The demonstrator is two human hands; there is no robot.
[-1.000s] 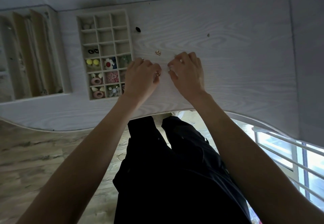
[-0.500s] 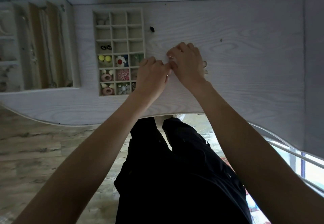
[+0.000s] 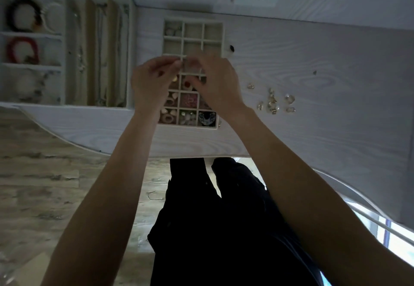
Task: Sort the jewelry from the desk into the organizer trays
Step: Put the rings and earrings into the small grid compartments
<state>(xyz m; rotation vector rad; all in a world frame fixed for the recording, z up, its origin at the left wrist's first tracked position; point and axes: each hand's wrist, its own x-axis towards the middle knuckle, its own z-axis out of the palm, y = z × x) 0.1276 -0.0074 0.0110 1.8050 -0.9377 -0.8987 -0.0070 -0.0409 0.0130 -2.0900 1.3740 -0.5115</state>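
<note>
A small cream grid tray (image 3: 193, 22) lies on the white desk (image 3: 324, 133); its near cells hold coloured earrings, its far cells are mostly bare. Both my hands hover over the tray's middle, blurred by motion. My left hand (image 3: 153, 83) has thumb and fingertips pinched together, apparently on a tiny piece of jewelry that is too blurred to make out. My right hand (image 3: 216, 83) is pinched the same way, close beside it. Several loose gold pieces (image 3: 272, 102) lie on the desk right of the tray.
A larger organizer tray (image 3: 132, 61) at the left holds necklaces in long slots, a black bracelet (image 3: 22, 14) and a red bracelet (image 3: 21, 50). A small black piece (image 3: 231, 48) and a dark speck (image 3: 314, 73) lie on the desk. The desk's curved front edge runs near my legs.
Both hands have lifted off the desk and moved left, from the loose gold pieces to above the grid tray. The view has also swung left and closer.
</note>
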